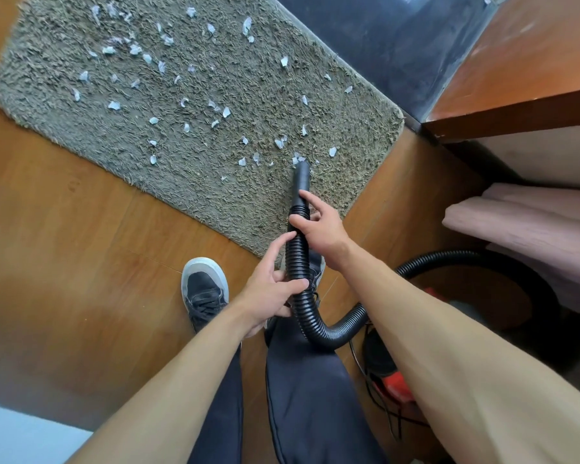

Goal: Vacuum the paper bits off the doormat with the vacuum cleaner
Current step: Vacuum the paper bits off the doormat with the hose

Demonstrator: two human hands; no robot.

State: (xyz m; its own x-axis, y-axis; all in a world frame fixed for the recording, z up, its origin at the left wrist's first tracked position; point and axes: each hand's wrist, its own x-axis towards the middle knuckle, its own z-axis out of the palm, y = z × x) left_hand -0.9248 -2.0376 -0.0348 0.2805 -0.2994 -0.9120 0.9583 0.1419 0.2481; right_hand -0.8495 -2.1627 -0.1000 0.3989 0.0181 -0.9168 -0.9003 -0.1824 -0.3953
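grey shaggy doormat [188, 182] lies skewed on the wood floor [64, 246], ahead of the person from 10 to 12 o'clock. pale paper bits [114, 105] are scattered over most of it, densest toward the far end at 11 o'clock, with a few close to the nozzle [302, 177]. the nozzle is black and smooth and points to 12 o'clock, tip down at the pile in the near part of the mat. one paper bit sits right at its mouth; can't tell if the tip touches the pile.

right hand [322, 229] grips the hose [297, 262] just behind the nozzle, thumb and fingers curled round it, index finger lying forward along the collar. left hand [268, 296] holds the same hose lower down, toward 6 o'clock, thumb across the ribs and fingers wrapped under.

the hose loops down over the dark trousers [308, 396], then swings up to 3 o'clock. vacuum cleaner [395, 385], red and black, sits on the floor at the person's 4 o'clock, partly hidden by the right forearm, thin cord [387, 420] beside it. one dark shoe [204, 289] stands on the floor just off the mat's near edge. wooden tabletop [516, 105] at 2 o'clock, pink padding [533, 222] below it.
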